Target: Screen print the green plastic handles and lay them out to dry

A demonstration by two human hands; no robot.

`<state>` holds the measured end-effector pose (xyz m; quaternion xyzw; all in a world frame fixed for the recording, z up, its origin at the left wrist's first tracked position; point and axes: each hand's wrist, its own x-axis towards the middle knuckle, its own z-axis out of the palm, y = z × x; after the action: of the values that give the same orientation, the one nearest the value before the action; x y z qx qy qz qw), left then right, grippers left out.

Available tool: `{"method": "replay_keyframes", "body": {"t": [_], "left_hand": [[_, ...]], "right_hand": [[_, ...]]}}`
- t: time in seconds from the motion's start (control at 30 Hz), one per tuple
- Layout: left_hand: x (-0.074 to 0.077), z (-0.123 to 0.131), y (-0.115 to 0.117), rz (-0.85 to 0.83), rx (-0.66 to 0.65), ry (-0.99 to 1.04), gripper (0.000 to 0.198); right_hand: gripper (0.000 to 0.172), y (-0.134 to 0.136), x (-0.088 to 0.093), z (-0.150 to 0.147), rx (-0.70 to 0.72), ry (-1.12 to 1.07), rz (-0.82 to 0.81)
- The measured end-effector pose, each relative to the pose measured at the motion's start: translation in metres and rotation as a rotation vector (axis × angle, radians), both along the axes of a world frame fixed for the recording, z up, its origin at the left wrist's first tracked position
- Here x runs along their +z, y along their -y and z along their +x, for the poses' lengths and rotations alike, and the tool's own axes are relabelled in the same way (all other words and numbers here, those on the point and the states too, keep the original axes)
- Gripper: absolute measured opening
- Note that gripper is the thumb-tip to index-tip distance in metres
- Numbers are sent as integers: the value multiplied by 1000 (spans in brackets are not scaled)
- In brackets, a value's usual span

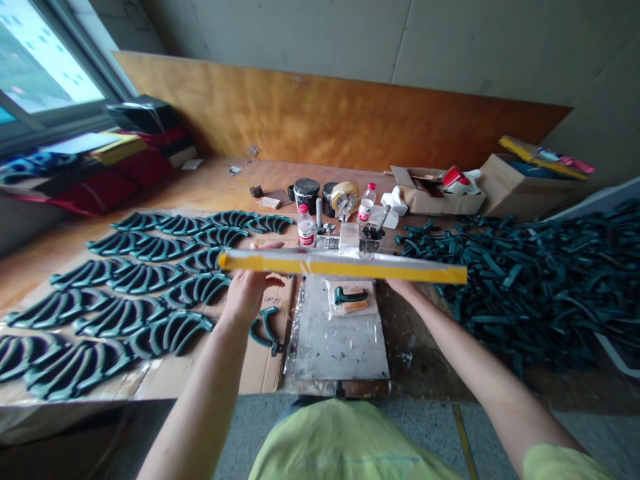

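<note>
The fingers (pixel 267 245) of the left hand (pixel 246 297) are curling up behind a long flat bar wrapped in yellow tape and clear film (pixel 343 265), grasping it just inboard of its left end. The fingers of the right hand (pixel 404 287) are hidden behind the bar, so I cannot tell whether they are clenched or only supporting it from below. The bar is lying across the middle of the frame, held up in the air between both hands, its long axis running left to right and dipping slightly to the right. The left hand is sitting nearer its end of the bar than the right hand is to the other end.

Directly below the bar, a metal plate (pixel 340 347) is lying on the wooden workbench (pixel 225 180), carrying a teal plastic part on a clear plastic sheet (pixel 350 297). Another teal part (pixel 265 327) is lying on cardboard (pixel 267 367) just beside the left forearm. Rows of curved teal parts (pixel 120 313) are filling the left of the frame, and a loose heap of them (pixel 520 280) is spreading across the right. Plastic bottles (pixel 306 227), black tins (pixel 307 195) and a cardboard box (pixel 440 193) are standing further up the bench.
</note>
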<state>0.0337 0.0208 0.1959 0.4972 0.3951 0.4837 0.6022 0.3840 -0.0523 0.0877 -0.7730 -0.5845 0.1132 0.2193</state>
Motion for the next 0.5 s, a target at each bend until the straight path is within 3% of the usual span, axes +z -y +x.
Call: {"method": "replay_keyframes", "body": {"t": [0.1, 0.17, 0.2, 0.27, 0.33, 0.37, 0.43, 0.5], "left_hand": [[14, 14, -12, 15, 6, 1, 51], [7, 19, -6, 28, 90, 27, 52], [-3, 22, 3, -2, 123, 23, 52], [-33, 28, 31, -193, 62, -51, 55], [-69, 35, 65, -521, -186, -175, 60], [-86, 38, 81, -632, -244, -174, 59], [-116, 35, 105, -762, -246, -137, 48], [-140, 19, 112, -782, -133, -154, 40]], "right_hand": [[36, 17, -28, -26, 219, -3, -41], [34, 21, -33, -44, 323, 37, -53], [27, 23, -31, -53, 337, 58, -47], [13, 28, -24, -73, 301, 78, 6], [9, 38, -17, -98, 309, 95, 91], [9, 44, -15, -112, 367, 111, 131], [13, 56, -18, -130, 580, 144, 182], [19, 66, -24, -123, 692, 158, 179]]}}
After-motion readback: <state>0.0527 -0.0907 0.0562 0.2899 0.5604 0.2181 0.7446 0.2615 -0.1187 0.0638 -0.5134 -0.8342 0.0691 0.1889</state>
